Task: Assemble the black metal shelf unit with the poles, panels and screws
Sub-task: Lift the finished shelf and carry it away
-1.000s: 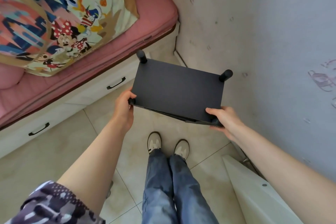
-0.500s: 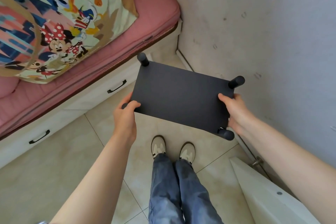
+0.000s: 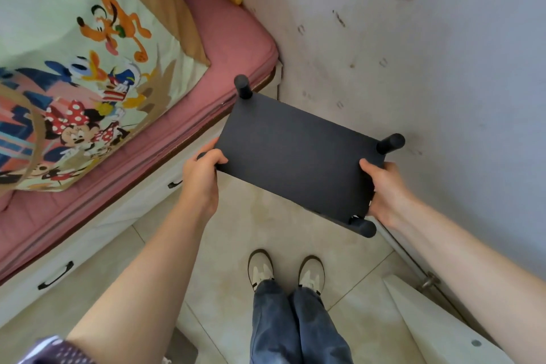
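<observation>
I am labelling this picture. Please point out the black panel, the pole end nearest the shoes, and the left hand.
black panel (image 3: 298, 156), head view, middle of its flat face.
pole end nearest the shoes (image 3: 366, 228), head view, rounded tip.
left hand (image 3: 201, 177), head view, back of the hand.

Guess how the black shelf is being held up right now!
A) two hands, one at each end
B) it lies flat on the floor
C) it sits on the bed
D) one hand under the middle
A: the left hand and the right hand each grip an end of the black shelf, which is lifted above the floor tiles.
</observation>
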Demonstrator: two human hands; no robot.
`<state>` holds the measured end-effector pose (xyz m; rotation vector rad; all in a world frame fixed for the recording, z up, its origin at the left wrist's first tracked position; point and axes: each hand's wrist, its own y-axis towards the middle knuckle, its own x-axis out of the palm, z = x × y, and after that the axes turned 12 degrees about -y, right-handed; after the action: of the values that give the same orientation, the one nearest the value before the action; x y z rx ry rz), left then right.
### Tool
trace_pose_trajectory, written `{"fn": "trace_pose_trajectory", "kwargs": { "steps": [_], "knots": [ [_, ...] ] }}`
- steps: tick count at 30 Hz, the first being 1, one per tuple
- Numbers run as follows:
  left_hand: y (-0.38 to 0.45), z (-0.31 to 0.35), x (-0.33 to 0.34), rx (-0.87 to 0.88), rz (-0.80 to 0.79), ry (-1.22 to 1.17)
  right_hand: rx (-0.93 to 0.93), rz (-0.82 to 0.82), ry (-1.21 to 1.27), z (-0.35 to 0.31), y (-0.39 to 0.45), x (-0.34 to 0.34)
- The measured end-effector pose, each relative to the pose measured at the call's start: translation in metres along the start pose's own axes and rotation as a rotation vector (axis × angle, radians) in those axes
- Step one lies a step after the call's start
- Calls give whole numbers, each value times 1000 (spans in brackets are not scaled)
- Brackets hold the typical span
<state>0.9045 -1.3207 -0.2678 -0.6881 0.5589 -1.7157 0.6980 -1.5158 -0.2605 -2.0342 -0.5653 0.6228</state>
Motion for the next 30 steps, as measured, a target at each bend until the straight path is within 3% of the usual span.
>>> {"fn": "trace_pose_trajectory", "kwargs": {
  "steps": [6,13,30],
  "knots": [
    [40,27,33,28,-27,6,-10,-26,33,-17,11,4],
    [80,50,52,6,-172,65,-42,-57,74,-21,16,7],
    [101,78,103,-83,-255,190,10,-84,335,-31,2,14]
  ]
}}
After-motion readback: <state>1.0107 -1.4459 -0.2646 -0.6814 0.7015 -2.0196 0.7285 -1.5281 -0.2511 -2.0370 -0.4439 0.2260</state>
